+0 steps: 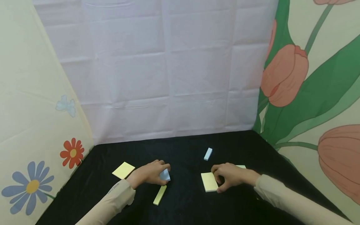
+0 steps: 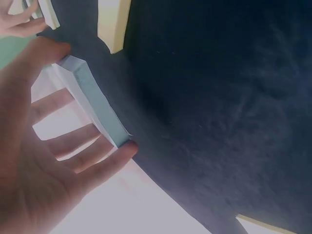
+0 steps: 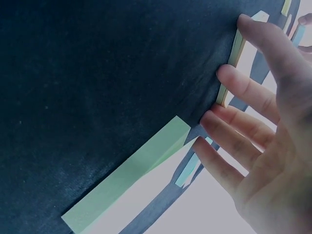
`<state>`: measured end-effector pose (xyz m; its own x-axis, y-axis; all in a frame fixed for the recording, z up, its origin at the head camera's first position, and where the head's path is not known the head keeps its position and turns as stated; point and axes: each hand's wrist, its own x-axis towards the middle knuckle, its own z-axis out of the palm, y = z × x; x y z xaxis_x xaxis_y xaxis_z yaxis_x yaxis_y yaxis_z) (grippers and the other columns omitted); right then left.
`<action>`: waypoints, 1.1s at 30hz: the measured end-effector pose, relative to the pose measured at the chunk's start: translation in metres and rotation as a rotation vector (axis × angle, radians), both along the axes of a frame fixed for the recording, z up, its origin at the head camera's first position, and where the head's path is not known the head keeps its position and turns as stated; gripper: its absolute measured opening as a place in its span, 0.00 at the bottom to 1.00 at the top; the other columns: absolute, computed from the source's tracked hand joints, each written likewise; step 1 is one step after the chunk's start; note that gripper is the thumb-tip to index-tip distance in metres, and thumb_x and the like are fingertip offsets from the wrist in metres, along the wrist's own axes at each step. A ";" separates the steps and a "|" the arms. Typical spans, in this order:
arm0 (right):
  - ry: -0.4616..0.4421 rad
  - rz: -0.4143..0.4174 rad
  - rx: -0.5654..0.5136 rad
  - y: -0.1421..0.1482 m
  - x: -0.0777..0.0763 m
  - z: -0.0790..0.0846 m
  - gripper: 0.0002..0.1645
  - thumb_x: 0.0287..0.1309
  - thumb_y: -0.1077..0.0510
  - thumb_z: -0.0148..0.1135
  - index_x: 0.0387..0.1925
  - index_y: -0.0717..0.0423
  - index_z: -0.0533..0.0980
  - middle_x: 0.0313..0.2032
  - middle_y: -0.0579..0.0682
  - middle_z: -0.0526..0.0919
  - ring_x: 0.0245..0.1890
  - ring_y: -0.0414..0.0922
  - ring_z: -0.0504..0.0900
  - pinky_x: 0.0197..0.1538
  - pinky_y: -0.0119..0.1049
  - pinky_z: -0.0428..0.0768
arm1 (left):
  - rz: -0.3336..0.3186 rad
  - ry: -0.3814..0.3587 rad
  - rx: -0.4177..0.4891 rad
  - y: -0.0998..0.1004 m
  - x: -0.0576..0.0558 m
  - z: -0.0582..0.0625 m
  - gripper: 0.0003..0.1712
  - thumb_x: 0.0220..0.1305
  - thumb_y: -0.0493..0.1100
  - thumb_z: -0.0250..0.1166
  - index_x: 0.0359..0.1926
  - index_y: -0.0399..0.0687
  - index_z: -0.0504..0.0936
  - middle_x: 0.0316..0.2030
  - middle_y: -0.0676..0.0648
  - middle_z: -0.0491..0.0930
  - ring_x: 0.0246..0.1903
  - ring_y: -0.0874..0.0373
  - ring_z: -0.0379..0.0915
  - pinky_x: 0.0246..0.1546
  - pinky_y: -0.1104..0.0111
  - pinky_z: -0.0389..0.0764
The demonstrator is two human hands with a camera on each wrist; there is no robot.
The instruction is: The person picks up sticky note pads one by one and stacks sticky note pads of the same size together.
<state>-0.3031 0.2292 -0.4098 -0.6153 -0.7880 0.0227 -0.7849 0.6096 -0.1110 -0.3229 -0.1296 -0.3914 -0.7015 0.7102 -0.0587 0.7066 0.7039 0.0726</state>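
A: Progress?

B: Judged partway at most. Done, as visible: each hand has a pad. The left hand (image 1: 152, 172) grips the blue pad (image 1: 165, 175) between thumb and fingertips, tilted. The right hand (image 1: 231, 175) grips the right yellow pad (image 1: 208, 182) by its right side, thumb at the near corner.

A: Lifted?

B: The blue pad looks raised off the black cloth (image 1: 185, 206); contact underneath cannot be confirmed. For the right yellow pad, cannot tell.

A: Remaining?

B: Four pieces not held: the left yellow pad (image 1: 123, 170), yellow strip (image 1: 160, 195), blue strip (image 1: 208, 154) and green pad (image 1: 241, 166). No piece is seen stacked on another; presumably most of the handling is left.

A: Positions relative to the hands?

B: Blue pad: at the left hand's right side, under the fingers. Yellow strip: just near of that hand. Left yellow pad: to its left, beyond the cuff. Right yellow pad: left of the right palm. Blue strip: farther off, far and left of the right hand. Green pad: just behind that hand, partly hidden; any contact unclear.
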 end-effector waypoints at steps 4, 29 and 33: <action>0.000 0.000 0.000 0.000 0.000 0.001 0.19 0.40 0.32 0.63 0.19 0.37 0.69 0.44 0.43 0.73 0.31 0.33 0.68 0.33 0.30 0.69 | -0.023 -0.010 0.013 0.008 -0.001 -0.001 0.27 0.52 0.62 0.60 0.52 0.60 0.71 0.46 0.52 0.69 0.38 0.59 0.64 0.30 0.71 0.70; -0.018 -0.027 0.015 -0.002 0.002 0.003 0.18 0.39 0.34 0.65 0.18 0.38 0.69 0.44 0.43 0.72 0.30 0.34 0.68 0.33 0.30 0.69 | -0.138 -0.005 0.053 0.056 0.003 0.000 0.29 0.54 0.66 0.55 0.55 0.64 0.69 0.47 0.52 0.68 0.38 0.62 0.64 0.29 0.74 0.69; -0.007 -0.021 0.013 -0.002 0.001 0.001 0.19 0.38 0.33 0.65 0.18 0.38 0.69 0.44 0.42 0.72 0.29 0.33 0.67 0.32 0.30 0.69 | -0.144 -0.002 0.049 0.066 0.004 -0.002 0.29 0.53 0.66 0.56 0.55 0.64 0.69 0.46 0.53 0.69 0.37 0.63 0.64 0.30 0.74 0.69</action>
